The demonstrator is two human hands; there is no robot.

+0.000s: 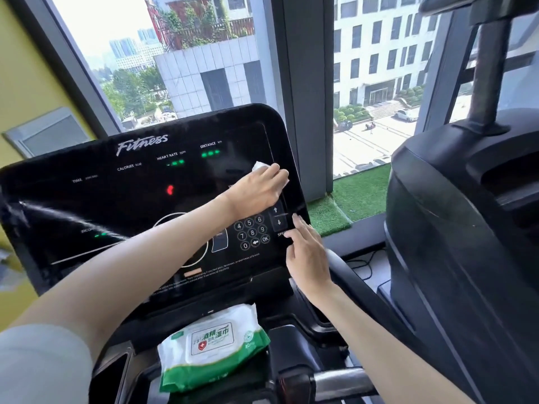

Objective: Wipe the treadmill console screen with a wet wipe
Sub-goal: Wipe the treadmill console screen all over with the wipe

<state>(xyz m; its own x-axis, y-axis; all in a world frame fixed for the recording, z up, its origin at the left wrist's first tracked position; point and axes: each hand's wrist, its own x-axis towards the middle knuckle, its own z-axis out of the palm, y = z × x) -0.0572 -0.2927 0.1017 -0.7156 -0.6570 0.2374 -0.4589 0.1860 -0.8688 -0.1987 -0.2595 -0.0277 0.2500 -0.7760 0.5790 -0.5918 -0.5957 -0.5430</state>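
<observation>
While the person leans in over the treadmill, their left hand reaches across the body to the upper right part of the console screen. That hand lies flat, fingers closed down over a white wet wipe, pressing it against the black glass; only a crumpled corner of the wipe shows above the knuckles and a sliver past the fingertips.

Lower down, the right hand rests at the right edge of the console with its fingers spread and loosely extended, holding nothing. Its fingertips touch the panel just beside the up and down arrow buttons, next to the number keypad.

On the screen, green readouts glow under the heart rate and distance labels, a red heart symbol shines near the middle, and a pale streak of reflected light runs across the left side.

Below the console, a green and white pack of wet wipes lies in the tray, its label facing up and its flap shut.

Behind the console, a window looks out on buildings and a paved yard. A strip of green artificial turf lines the sill, and another dark exercise machine stands to the right.
</observation>
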